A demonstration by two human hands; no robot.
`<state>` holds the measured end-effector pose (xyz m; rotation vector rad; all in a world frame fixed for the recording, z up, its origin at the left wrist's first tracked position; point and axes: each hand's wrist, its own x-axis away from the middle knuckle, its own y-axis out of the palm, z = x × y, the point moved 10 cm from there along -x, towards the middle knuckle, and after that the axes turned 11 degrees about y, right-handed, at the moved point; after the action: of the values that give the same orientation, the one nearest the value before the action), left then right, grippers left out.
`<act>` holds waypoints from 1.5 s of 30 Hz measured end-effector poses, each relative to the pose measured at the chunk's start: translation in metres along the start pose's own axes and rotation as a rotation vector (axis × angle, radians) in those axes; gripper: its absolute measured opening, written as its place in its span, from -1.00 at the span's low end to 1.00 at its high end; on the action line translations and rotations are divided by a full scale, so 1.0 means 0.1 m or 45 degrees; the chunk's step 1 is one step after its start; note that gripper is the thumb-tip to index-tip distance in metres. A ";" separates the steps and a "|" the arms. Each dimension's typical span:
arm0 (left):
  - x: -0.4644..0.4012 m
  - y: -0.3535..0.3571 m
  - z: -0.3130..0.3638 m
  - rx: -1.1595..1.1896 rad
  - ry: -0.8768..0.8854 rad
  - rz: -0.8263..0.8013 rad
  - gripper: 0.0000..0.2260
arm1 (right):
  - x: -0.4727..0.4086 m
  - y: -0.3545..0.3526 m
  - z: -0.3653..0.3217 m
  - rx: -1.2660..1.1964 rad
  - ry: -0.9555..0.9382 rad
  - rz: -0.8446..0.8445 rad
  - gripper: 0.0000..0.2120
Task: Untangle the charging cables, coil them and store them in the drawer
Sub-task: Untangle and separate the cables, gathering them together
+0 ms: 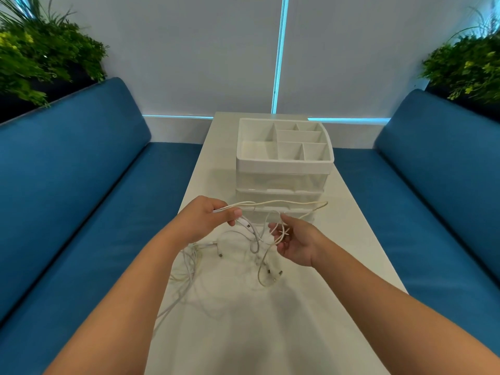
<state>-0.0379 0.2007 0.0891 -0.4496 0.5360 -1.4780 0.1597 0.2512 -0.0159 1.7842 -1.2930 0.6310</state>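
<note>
A tangle of white charging cables (254,247) hangs between my hands above the white table (270,320). My left hand (205,220) pinches a cable near its plug, and a cream strand (292,203) arcs from it to the right. My right hand (295,243) holds looped strands in its curled fingers. More cable trails down onto the table at the left (189,266), and several plug ends dangle below. Behind them stands a white drawer organiser (284,185) with clear drawers, and its lowest drawer (286,212) looks slightly pulled out.
The organiser's top tray (284,161) has several empty compartments. Blue sofas flank the table on the left (81,198) and the right (433,198). Green plants (40,55) stand behind both sofa backs.
</note>
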 end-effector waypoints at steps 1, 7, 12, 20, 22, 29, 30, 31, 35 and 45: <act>0.00 0.01 -0.01 -0.016 -0.003 -0.013 -0.64 | 0.00 -0.01 -0.03 -0.059 -0.010 0.000 -0.73; 0.04 -0.02 -0.11 -0.159 -0.072 -0.056 -0.64 | 0.02 -0.28 -0.29 -0.355 -0.173 0.130 -0.70; -0.01 -0.07 -0.12 -0.183 -0.068 -0.016 -0.66 | 0.15 -0.42 -0.45 -0.408 -0.304 0.217 -0.69; -0.06 -0.18 -0.13 -0.199 -0.079 0.049 -0.65 | 0.34 -0.59 -0.63 0.122 -0.528 0.600 -0.77; -0.05 -0.23 -0.15 -0.226 -0.090 0.062 -0.65 | 0.36 -0.65 -0.68 0.280 -0.588 0.680 -0.76; -0.03 -0.26 -0.17 -0.214 -0.100 0.092 -0.67 | 0.40 -0.78 -0.78 1.192 -0.656 1.129 -0.65; -0.04 -0.25 -0.17 -0.207 -0.102 0.092 -0.67 | 0.38 -0.77 -0.77 1.139 -0.628 1.076 -0.62; -0.04 -0.23 -0.17 -0.202 -0.103 0.087 -0.67 | 0.33 -0.78 -0.73 0.971 -0.603 0.970 -0.61; -0.05 -0.17 -0.18 -0.191 -0.113 0.085 -0.66 | 0.22 -0.46 -0.57 0.460 -0.531 0.391 -0.76; -0.02 -0.17 -0.23 -0.274 -0.163 0.071 -0.64 | 0.38 -0.33 -0.82 0.882 -0.842 0.722 -0.82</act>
<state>-0.0651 0.2030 0.0809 -0.6881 0.6034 -1.3338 0.2095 0.3044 0.0468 2.2969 -2.2835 0.9154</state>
